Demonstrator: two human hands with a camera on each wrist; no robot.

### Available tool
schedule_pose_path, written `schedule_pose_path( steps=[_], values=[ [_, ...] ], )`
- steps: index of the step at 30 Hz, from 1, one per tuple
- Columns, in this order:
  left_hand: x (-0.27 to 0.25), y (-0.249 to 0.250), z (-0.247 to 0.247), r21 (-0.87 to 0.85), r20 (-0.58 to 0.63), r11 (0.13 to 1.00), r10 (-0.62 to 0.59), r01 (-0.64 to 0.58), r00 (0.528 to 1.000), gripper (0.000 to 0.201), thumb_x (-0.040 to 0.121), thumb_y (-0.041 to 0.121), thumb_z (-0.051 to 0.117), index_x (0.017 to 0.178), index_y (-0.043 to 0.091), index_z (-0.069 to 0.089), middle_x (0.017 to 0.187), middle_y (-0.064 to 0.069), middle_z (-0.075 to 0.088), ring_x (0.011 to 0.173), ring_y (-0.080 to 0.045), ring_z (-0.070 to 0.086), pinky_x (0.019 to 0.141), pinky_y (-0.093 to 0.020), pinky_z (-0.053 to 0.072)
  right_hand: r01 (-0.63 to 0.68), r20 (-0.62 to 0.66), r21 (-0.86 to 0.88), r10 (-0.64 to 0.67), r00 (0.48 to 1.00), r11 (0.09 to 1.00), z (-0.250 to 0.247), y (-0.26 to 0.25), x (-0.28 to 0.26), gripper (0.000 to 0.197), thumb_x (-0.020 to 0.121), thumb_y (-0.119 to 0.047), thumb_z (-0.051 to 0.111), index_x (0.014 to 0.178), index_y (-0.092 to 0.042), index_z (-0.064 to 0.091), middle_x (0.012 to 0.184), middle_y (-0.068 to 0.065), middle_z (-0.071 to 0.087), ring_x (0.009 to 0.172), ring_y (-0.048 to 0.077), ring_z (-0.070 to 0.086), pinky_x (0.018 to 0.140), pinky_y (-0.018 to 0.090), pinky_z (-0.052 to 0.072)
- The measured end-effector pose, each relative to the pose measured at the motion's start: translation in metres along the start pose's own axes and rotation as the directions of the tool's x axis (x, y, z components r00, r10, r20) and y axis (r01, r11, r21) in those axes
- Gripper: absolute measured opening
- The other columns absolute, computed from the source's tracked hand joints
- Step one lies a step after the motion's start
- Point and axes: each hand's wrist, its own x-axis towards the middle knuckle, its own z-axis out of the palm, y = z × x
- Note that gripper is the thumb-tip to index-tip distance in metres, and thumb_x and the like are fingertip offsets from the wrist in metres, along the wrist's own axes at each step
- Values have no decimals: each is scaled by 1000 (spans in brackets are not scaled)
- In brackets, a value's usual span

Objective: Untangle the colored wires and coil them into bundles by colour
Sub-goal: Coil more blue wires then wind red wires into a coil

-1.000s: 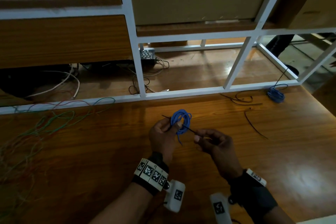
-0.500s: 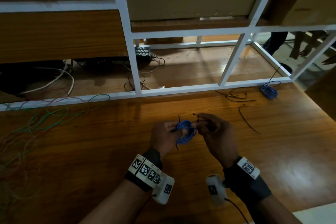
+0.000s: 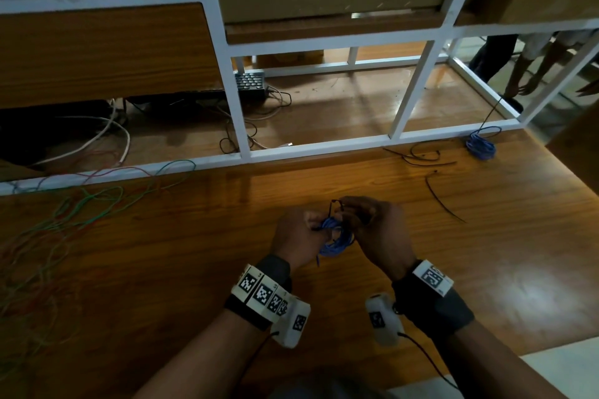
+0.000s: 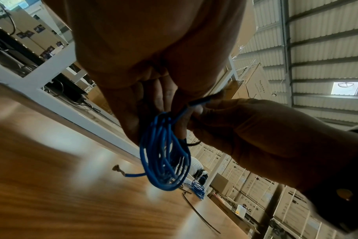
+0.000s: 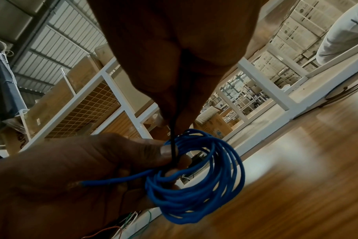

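Note:
My left hand (image 3: pixel 299 235) pinches a coil of blue wire (image 3: pixel 335 239) above the wooden table (image 3: pixel 162 269). A black zip tie (image 3: pixel 333 207) passes through the coil, and my right hand (image 3: pixel 363 220) pinches its upper part. In the right wrist view the black zip tie (image 5: pixel 174 139) runs down from my right fingers (image 5: pixel 174 97) across the blue coil (image 5: pixel 196 181), with my left thumb (image 5: pixel 145 150) against it. In the left wrist view the blue coil (image 4: pixel 165 155) hangs below both hands. A tangle of green and red wires (image 3: pixel 64 223) lies at the table's left.
A second blue bundle (image 3: pixel 481 147) lies at the far right by the white frame (image 3: pixel 311 147). Loose black zip ties (image 3: pixel 421 157) and one more zip tie (image 3: pixel 444 201) lie near it. Beyond the frame sit a keyboard (image 3: pixel 249 82) and cables.
My hands have come together and dropped lower. The right hand, which held the tie out to the right, now holds it against the blue coil.

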Motion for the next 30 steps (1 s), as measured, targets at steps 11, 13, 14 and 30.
schedule_pose_path(
  steps=[11,13,14,30],
  values=[
    [-3,2,-3,122,-5,992,34,-33,999,28,80,16,78,107,21,76,103,1,75,89,-9,71,77,-38,62,92,-37,-5,-92,995,996,-1,-4,-6,21,92,-18,78,112,-11,79,103,3,79,77,6,72,62,28,62],
    [-4,2,-3,140,-18,990,24,-22,1000,28,81,15,77,109,19,74,105,1,74,89,-9,70,78,-35,61,90,-38,-6,-91,995,996,-1,-3,-6,21,92,-18,78,112,-11,79,104,4,79,77,8,73,63,30,63],
    [-4,2,-3,152,-18,988,29,-26,999,29,82,16,77,111,18,74,106,1,74,90,-8,69,79,-33,61,87,-39,-4,-87,995,996,0,-2,-6,21,92,-18,77,113,-11,79,104,4,79,78,7,73,64,29,63],
    [-6,4,0,163,-22,985,58,-54,998,30,77,21,82,107,18,75,105,0,75,91,-10,70,79,-36,61,31,-36,19,-31,999,999,-1,7,-7,25,94,-18,75,118,-15,77,107,2,79,86,6,75,68,19,61]
  ],
)
